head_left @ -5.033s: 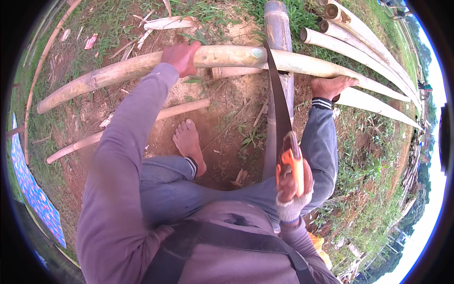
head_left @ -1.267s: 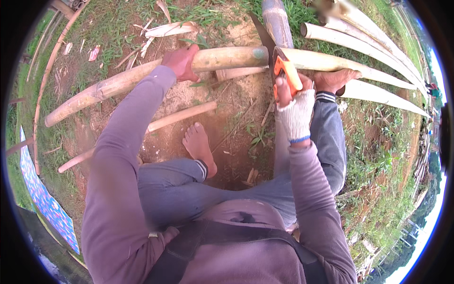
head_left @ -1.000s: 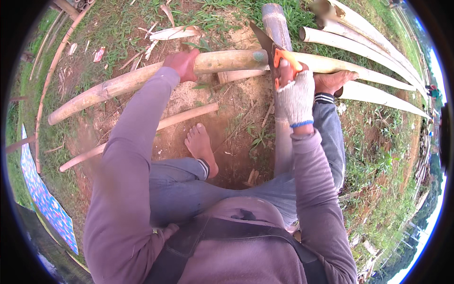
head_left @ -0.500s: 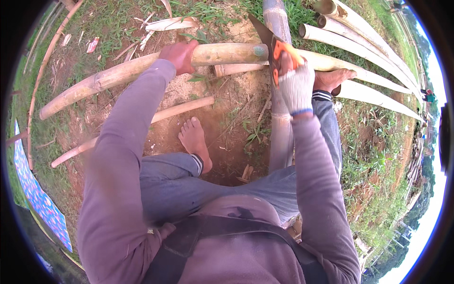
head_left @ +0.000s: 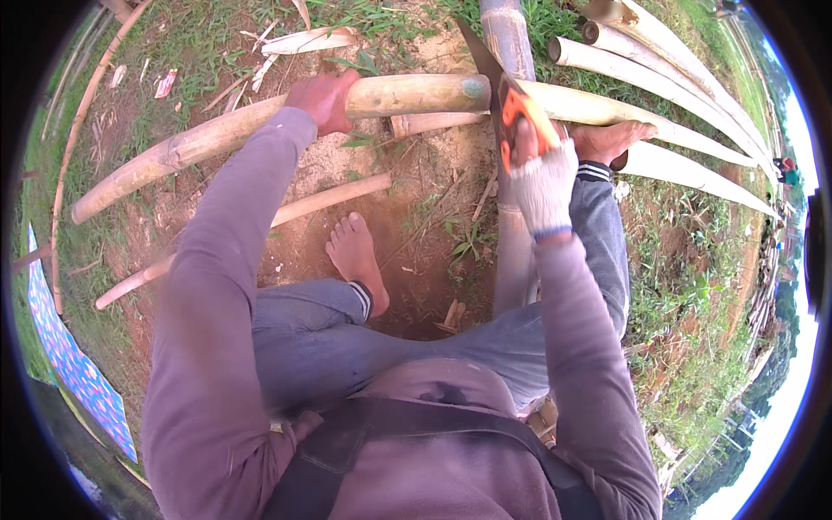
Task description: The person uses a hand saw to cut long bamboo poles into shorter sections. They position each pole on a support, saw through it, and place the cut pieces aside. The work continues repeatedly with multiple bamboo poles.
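A thick pale bamboo pole (head_left: 217,134) lies across the ground in front of me. My left hand (head_left: 322,97) presses down on it, bare. My right hand (head_left: 542,178), in a white knit glove, grips the orange handle of a hand saw (head_left: 518,117). The saw's dark blade runs up and away, next to the pole's cut end (head_left: 472,88). My right foot (head_left: 611,139) rests on another bamboo pole (head_left: 598,108) just beyond the saw. My bare left foot (head_left: 357,258) stands on the dirt.
Several more long bamboo poles (head_left: 667,78) lie at the upper right. A thick pole (head_left: 510,39) runs away from me under the saw. Thinner bamboo pieces (head_left: 321,201) and dry husks (head_left: 303,39) lie on the dirt and grass. A blue patterned sheet (head_left: 74,381) is at the lower left.
Five seconds ago my right hand held the saw low near my body; it has since moved up to the pole's end. Over the last second the saw shifts slightly along the cut.
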Demonstrator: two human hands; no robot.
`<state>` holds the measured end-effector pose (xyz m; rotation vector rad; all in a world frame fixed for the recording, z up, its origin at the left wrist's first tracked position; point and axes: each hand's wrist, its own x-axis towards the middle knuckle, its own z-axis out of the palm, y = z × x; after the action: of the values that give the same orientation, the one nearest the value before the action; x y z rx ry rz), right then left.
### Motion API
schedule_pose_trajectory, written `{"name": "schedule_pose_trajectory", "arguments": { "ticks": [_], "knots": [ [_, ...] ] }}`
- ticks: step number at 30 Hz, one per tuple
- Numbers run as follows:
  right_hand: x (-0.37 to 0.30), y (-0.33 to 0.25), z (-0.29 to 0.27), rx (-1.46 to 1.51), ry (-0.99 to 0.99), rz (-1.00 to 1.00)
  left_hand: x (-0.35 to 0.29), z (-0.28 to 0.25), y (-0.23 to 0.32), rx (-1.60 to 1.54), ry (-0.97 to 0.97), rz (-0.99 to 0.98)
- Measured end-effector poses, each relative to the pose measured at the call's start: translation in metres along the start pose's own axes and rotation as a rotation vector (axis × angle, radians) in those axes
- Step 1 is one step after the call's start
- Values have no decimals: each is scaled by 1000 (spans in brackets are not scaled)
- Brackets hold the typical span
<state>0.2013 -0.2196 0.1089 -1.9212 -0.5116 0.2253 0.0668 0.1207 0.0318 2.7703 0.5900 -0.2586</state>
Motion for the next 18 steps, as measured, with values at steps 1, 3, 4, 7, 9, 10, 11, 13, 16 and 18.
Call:
{"name": "schedule_pose_trajectory", "arguments": {
  "ticks": [1,3,4,7,9,10,11,13,16,18],
  "knots": [
    [41,1,25,-140,8,-50,0,0,1,0,-16,-7],
    [50,-9,29,-458,7,-230,-2,-2,-5,-10,-51,-54],
    [29,-3,14,-535,12,-379,-6,-3,-5,-12,-46,-40],
    [-94,1,-60,201,-46,98,-15,4,-16,-22,-16,-47],
    [-179,-9,-122,129,-62,267,-2,11,-21,-53,-13,0],
    [-195,-19,-123,137,-53,274,-3,10,-17,-24,-28,-19],
    [-184,-8,-112,194,-37,242,-4,8,-11,5,-43,-40],
    [-119,-3,-58,538,44,215,3,1,-3,49,-39,-40],
    [5,19,6,98,-34,-37,7,2,-3,37,-20,-9],
    [33,16,19,-423,-12,-351,1,3,-8,28,-21,-28]
  ]
}}
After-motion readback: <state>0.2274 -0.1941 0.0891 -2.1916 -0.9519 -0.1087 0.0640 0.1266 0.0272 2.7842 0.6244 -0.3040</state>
